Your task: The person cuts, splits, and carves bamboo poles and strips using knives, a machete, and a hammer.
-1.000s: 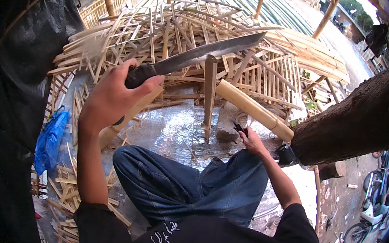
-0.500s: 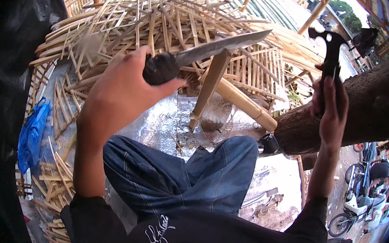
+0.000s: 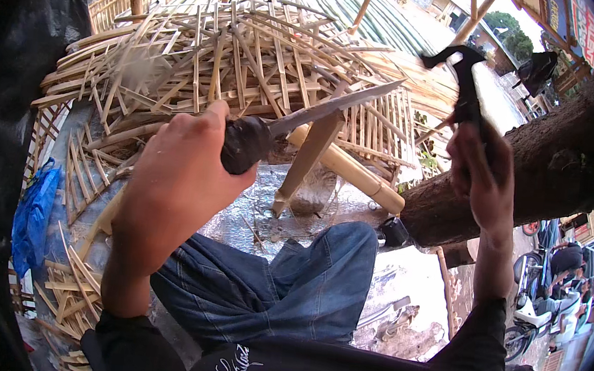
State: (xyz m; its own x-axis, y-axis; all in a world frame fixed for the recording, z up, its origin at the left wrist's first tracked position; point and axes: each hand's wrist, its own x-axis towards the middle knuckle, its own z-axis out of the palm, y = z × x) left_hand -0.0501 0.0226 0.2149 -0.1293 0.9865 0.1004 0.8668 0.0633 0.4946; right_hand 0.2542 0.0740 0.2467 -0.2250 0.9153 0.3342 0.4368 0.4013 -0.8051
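Split bamboo strips (image 3: 251,61) heap behind knife (image 3: 317,113), hammer (image 3: 465,80), log (image 3: 545,172).

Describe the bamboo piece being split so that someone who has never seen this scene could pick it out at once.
Start at the big heap of pale split bamboo strips ahead of the person's knees. Just below it, a short tan bamboo slat stands tilted on the grey ground. Unlike the loose strips, it has the long grey knife blade, held by the left hand, set across its top.
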